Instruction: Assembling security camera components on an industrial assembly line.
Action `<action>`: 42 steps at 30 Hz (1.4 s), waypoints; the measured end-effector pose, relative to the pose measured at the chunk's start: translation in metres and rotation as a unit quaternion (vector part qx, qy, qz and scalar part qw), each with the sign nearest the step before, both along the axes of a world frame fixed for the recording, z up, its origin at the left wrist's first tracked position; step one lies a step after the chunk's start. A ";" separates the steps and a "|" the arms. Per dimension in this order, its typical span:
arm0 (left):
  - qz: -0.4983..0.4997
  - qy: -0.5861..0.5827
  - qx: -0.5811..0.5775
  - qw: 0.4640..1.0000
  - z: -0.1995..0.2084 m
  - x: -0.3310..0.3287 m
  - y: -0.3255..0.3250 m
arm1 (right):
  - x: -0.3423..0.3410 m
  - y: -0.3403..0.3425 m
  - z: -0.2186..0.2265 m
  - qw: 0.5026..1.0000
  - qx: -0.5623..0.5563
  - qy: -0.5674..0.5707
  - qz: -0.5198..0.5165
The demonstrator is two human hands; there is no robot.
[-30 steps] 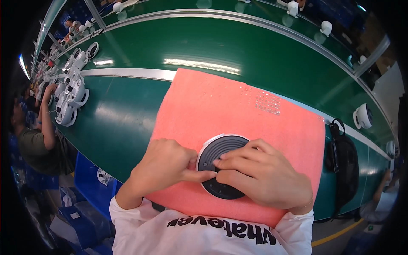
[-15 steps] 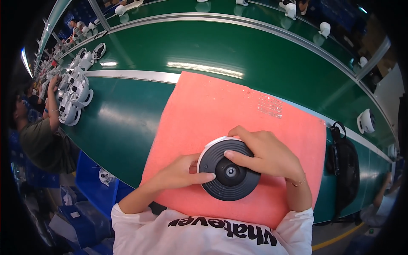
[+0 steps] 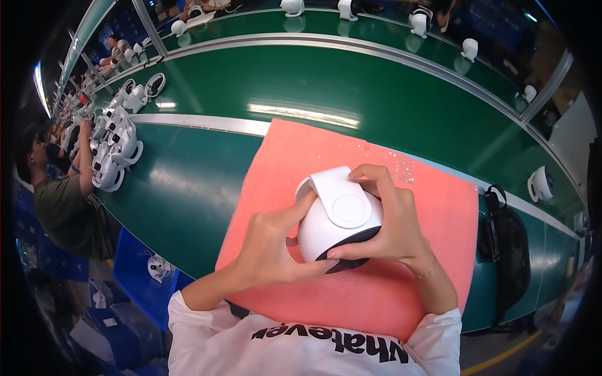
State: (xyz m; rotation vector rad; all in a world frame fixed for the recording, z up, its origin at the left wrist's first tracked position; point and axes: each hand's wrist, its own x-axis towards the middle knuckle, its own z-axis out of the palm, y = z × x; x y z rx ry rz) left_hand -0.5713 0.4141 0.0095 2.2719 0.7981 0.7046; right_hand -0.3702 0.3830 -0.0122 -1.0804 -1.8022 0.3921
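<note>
A white, ball-shaped security camera (image 3: pixel 316 227) with a curved bracket over its side and a black front is held above the pink cloth (image 3: pixel 276 169). My left hand (image 3: pixel 268 243) grips its left side, fingers at the upper edge and thumb along the lower black part. Around the right side wraps my right hand (image 3: pixel 396 229), fingertips on the bracket's top and thumb on the black band. The ribbed dark base is turned out of sight.
Several white camera units (image 3: pixel 116 147) crowd the bench's left, beside a person (image 3: pixel 66 200). A blue bin (image 3: pixel 135 263) sits below the bench edge. On the right lies a black bag (image 3: pixel 511 250). Small clear dots (image 3: pixel 398 166) lie on the cloth's far edge.
Both hands have turned the camera over: its dark ribbed base faced up before, and now the white shell and bracket show. My grip has shifted to its sides.
</note>
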 end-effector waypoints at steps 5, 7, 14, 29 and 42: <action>-0.044 -0.083 -0.190 0.977 0.011 -0.001 0.026 | 0.013 -0.006 0.016 0.986 -0.099 0.131 0.017; -0.104 -0.217 -0.241 0.940 0.000 -0.003 0.046 | 0.018 -0.008 0.019 0.981 -0.106 0.154 0.051; 0.034 -0.475 -0.495 0.727 -0.031 0.071 0.047 | -0.002 0.005 0.001 0.957 -0.092 0.269 -0.064; -0.033 -0.002 -0.082 0.996 -0.060 0.101 0.078 | 0.084 0.061 -0.040 0.700 -0.205 0.679 -0.079; -0.114 0.200 0.234 0.945 -0.100 0.077 0.059 | 0.133 0.079 -0.091 0.676 -0.148 0.715 -0.102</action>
